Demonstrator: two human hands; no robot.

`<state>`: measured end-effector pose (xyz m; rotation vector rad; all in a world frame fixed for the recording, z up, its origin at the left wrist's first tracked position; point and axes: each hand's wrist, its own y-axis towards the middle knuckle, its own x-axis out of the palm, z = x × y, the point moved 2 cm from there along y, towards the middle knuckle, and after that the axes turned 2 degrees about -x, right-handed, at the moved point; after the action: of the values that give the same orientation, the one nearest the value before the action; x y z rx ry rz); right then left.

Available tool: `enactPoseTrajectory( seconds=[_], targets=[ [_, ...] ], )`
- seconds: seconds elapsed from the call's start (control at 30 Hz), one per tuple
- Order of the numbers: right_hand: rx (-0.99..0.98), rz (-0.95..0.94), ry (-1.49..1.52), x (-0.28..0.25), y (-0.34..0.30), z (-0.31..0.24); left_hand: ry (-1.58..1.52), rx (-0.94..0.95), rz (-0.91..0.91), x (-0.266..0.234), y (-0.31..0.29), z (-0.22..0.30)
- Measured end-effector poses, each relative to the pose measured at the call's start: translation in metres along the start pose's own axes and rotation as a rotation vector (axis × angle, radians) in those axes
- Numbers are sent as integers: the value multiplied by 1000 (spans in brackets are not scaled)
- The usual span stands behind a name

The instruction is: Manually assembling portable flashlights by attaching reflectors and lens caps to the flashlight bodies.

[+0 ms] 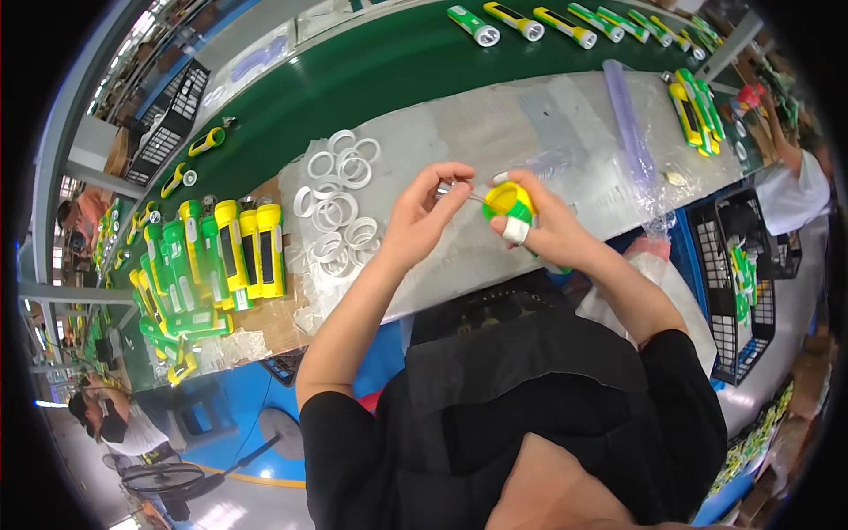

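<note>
Flashlight body [523,212], green and yellow, in right hand [555,224]; sits above the grey work surface [495,115], wide open end turned toward the left hand [422,218]. Right fingers clamped round the flared end, white wrap [515,230] on thumb. Left thumb and fingertips pinched together on a small shiny piece [443,189]; looks too small to identify. Thin strand [474,196] apparently between piece and opening. Best to hold the body firmly, face the opening squarely to the left fingertips, ease the piece gently without tugging the strand, and avoid brushing the loose white rings [357,170].
</note>
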<state>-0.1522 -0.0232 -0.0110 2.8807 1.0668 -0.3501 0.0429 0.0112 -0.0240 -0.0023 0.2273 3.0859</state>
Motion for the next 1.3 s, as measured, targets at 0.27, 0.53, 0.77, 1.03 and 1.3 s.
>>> enactPoseTrajectory(
  seconds=[0.27,0.53,0.77,1.03,1.3],
  targets=[
    [21,-71,498,20,-17,20,444,512,-14,40,-8,4],
    [-125,279,478,7,-19,49,435,514,6,63,27,-19],
    [-5,262,672,-22,-30,48,905,333,0,57,70,-74],
    [-3,182,629,-20,-28,39,612,361,3,42,50,-38],
    [-28,-52,621,9,-14,12,700,597,24,36,-15,13]
  ],
)
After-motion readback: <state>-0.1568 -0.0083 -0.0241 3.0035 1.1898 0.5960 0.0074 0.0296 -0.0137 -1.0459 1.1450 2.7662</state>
